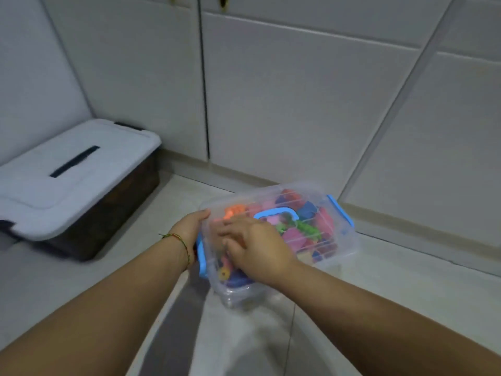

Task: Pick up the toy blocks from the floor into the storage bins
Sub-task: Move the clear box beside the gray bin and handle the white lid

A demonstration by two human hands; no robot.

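A clear plastic storage bin [343, 234] with blue latches and a blue lid handle [273, 213] stands on the floor in front of me. Its lid is on, and several colourful toy blocks [306, 213] show through it. My left hand [191, 225] holds the bin's near left end, thumb on the lid edge, fingers down by the blue latch [202, 257]. My right hand [253, 244] lies palm-down on the lid, fingers spread and pressing. The blocks under my right hand are hidden.
A larger dark bin with a grey lid [67, 180] stands at the left against the wall. White cupboard doors [298, 90] rise right behind the clear bin. Pale floor tiles [244, 343] stretch toward me.
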